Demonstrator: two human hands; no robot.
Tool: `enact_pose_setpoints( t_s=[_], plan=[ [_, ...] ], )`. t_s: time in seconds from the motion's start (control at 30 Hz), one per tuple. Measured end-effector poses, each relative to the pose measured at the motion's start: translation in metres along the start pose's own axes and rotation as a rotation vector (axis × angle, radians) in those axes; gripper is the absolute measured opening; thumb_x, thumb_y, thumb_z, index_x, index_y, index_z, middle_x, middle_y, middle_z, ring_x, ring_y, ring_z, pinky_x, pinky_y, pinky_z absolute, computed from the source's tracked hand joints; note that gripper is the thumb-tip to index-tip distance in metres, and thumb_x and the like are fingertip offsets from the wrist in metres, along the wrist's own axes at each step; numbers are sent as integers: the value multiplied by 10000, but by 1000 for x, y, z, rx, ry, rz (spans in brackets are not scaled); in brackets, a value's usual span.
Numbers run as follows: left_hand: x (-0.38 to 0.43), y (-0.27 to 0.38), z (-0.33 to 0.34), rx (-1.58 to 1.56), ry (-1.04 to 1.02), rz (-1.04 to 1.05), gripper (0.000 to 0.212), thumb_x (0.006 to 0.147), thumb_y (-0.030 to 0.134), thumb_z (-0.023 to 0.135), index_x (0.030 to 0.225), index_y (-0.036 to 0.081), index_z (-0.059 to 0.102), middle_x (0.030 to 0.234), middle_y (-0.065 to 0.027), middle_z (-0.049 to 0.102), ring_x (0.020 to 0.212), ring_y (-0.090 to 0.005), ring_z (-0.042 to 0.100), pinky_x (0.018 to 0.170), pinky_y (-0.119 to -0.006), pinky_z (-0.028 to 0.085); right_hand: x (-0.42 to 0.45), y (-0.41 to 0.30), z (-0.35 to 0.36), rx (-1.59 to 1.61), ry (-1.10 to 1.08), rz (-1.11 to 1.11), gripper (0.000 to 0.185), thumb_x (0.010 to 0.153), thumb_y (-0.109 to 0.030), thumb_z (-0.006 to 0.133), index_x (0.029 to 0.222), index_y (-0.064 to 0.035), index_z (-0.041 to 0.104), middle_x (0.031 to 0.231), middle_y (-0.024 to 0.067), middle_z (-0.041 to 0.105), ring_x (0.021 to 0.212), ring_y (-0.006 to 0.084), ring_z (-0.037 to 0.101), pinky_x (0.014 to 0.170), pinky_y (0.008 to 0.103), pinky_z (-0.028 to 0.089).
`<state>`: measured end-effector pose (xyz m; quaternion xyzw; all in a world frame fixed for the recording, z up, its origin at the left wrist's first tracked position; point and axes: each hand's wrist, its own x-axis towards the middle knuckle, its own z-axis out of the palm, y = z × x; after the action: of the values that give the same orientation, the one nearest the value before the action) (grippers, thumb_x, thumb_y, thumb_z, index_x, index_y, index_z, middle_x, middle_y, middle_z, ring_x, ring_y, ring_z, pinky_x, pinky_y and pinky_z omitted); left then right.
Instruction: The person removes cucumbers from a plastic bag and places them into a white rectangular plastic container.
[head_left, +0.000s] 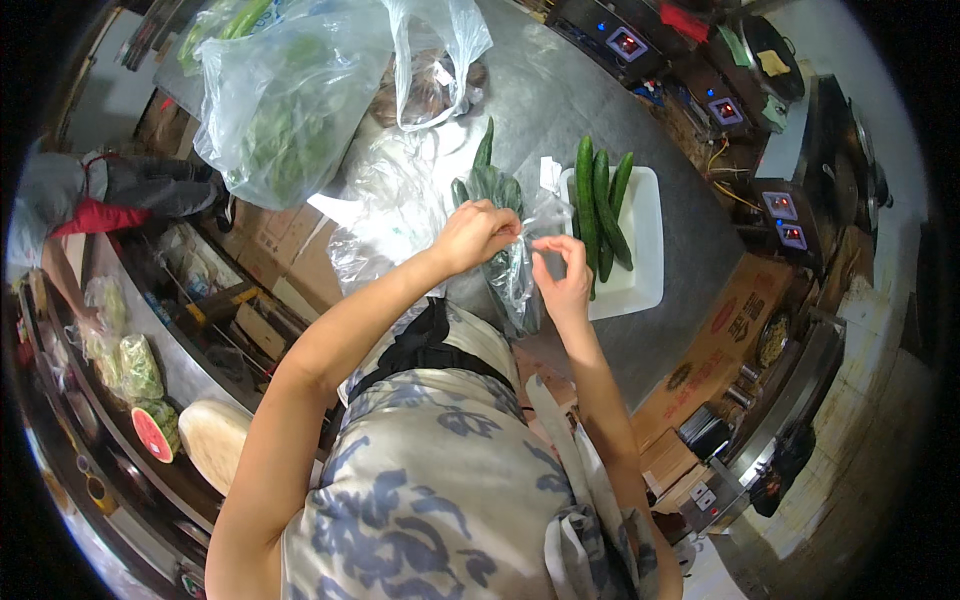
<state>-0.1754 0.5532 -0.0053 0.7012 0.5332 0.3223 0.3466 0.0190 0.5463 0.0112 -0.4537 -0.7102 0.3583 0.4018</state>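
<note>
My left hand (480, 234) pinches the gathered plastic of a clear bag (516, 289) at the metal table's front edge. Dark green cucumbers (484, 146) lie in or beneath this bag, partly hidden by the hand. Just right of the bag's gathered part is my right hand (561, 274), its thumb and forefinger apart, with nothing seen between them. Beyond it, a white plastic tray (649, 255) holds several long cucumbers (586, 187), some leaning over its left wall.
A large plastic bag of leafy greens (289, 127) stands at the upper left beside crumpled clear plastic (405, 187). Another bag with brown contents (431, 86) lies behind. At far left, a person (67, 195) reaches towards bagged vegetables (112, 337) near a cut watermelon (156, 433).
</note>
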Motion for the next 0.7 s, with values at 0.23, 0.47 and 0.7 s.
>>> enact_pose_setpoints(
  t_s=[0.23, 0.47, 0.7],
  plan=[
    [2, 10, 1, 69, -7, 29, 223, 661, 131, 700, 874, 75, 665, 815, -74, 673, 823, -268, 607, 794, -373, 455, 20, 0, 8, 59, -130, 157, 263, 761, 47, 674, 962, -15, 515, 813, 97, 649, 727, 172, 665, 646, 270, 521],
    [0, 4, 11, 15, 44, 38, 214, 663, 111, 676, 869, 51, 671, 828, -107, 674, 810, -288, 609, 785, -376, 471, 16, 6, 10, -22, -161, 163, 261, 749, 69, 643, 961, -13, 512, 751, 68, 611, 644, 136, 617, 594, 252, 515],
    [-4, -2, 8, 11, 29, 37, 220, 678, 106, 664, 888, 41, 683, 847, -124, 677, 831, -303, 621, 807, -380, 478, 16, 12, 3, 172, -232, 192, 222, 818, 48, 636, 986, -5, 501, 782, 72, 630, 713, 117, 652, 588, 237, 523]
  ],
)
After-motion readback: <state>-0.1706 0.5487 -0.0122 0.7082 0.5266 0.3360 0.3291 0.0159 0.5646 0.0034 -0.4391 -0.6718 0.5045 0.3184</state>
